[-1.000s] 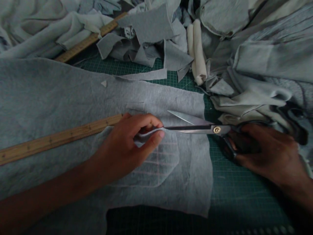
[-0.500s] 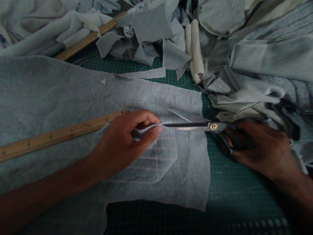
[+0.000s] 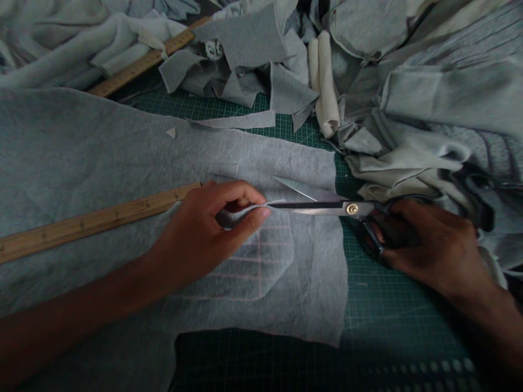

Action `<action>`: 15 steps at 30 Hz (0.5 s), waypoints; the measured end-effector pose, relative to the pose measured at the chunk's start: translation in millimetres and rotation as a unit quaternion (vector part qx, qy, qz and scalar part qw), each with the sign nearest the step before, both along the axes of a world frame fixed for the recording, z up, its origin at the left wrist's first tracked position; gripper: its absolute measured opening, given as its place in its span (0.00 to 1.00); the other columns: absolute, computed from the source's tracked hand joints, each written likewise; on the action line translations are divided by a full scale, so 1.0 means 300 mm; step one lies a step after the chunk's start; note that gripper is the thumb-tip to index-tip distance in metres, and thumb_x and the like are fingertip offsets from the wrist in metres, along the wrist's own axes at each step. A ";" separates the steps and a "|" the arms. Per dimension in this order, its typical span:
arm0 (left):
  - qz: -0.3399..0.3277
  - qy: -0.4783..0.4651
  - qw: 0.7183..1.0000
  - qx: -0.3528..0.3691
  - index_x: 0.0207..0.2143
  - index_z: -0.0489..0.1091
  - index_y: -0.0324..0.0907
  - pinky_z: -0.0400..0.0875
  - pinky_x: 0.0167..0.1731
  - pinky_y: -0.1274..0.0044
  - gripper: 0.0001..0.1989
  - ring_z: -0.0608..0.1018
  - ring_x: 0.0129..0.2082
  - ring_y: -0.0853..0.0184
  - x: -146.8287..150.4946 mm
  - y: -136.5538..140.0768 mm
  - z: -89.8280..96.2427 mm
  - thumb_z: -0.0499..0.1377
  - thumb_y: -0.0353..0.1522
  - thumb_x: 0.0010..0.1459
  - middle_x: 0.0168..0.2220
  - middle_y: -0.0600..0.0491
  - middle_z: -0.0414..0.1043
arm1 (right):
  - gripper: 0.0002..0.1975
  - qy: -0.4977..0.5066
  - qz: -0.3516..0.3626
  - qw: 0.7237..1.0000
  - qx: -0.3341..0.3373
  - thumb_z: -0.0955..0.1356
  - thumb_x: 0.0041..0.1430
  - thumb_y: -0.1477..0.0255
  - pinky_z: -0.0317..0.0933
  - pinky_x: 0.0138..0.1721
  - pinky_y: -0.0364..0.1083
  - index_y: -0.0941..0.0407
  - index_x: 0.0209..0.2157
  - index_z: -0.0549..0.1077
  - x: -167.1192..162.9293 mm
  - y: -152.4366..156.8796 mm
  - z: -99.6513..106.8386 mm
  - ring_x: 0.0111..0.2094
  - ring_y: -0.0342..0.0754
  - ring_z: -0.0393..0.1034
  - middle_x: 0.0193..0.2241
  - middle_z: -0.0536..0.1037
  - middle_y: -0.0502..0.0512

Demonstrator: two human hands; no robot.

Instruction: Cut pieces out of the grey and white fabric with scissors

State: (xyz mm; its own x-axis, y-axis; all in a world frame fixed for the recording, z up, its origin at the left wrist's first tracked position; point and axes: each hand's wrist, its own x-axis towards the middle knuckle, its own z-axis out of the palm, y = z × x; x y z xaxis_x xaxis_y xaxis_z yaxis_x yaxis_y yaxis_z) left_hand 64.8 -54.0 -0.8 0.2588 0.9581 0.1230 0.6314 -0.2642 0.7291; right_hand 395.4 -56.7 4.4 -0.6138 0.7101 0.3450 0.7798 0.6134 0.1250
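Left hand [image 3: 212, 226], toward 8 o'clock from the middle of the view, has its thumb and fingers pinched together on a raised fold of gray cloth [image 3: 102, 144]; the right hand [image 3: 439, 245], just past 3 o'clock, is wrapped around the black handles of a pair of scissors [image 3: 327, 208].

That gray cloth spreads from 9 o'clock across the middle to 3 o'clock, lying over a green gridded cutting mat [image 3: 402, 305] that shows bare at 4 o'clock. A fabric heap [image 3: 453, 98] fills 2 o'clock, and pale draped fabric [image 3: 69, 46] lies at 10 o'clock. Gray offcuts [image 3: 253, 41] are crumpled toward 12 o'clock.

Between the hands, the scissors point to 9 o'clock with their blades apart, the lower one against the raised fold just beside the left fingertips. One wooden ruler [image 3: 102, 220] lies on the cloth at 9 o'clock, its near end hidden by the left hand; another ruler [image 3: 147, 60] slants between 10 and 11 o'clock, partly covered. Pinkish grid lines [image 3: 259, 261] mark the cloth at 6 o'clock. A cream fabric roll [image 3: 327, 87] sits at 1 o'clock, a thin gray strip [image 3: 249, 118] at 12, and a tiny pale triangular scrap [image 3: 171, 132] on the cloth at 10.
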 end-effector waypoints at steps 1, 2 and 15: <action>0.001 0.000 1.000 -0.001 0.31 0.74 0.46 0.69 0.32 0.76 0.08 0.72 0.26 0.70 0.000 0.000 0.000 0.60 0.37 0.61 0.24 0.59 0.72 | 0.06 0.001 -0.002 1.000 0.000 0.64 0.61 0.70 0.61 0.22 0.46 0.57 0.34 0.70 -0.001 -0.002 -0.001 0.21 0.49 0.70 0.22 0.75 0.53; 0.002 -0.002 1.000 0.000 0.31 0.75 0.46 0.69 0.32 0.76 0.07 0.72 0.26 0.70 0.000 0.000 0.001 0.60 0.37 0.61 0.24 0.59 0.72 | 0.06 0.002 -0.005 1.000 0.001 0.64 0.61 0.70 0.61 0.22 0.46 0.57 0.34 0.70 -0.001 -0.004 -0.002 0.21 0.49 0.71 0.22 0.75 0.54; -0.009 -0.040 0.999 -0.024 0.29 0.74 0.44 0.66 0.26 0.79 0.08 0.72 0.24 0.71 -0.003 0.003 0.014 0.60 0.36 0.60 0.22 0.59 0.70 | 0.04 0.032 -0.005 0.999 -0.016 0.64 0.58 0.71 0.58 0.19 0.42 0.56 0.32 0.68 -0.038 -0.020 -0.010 0.17 0.45 0.68 0.18 0.71 0.49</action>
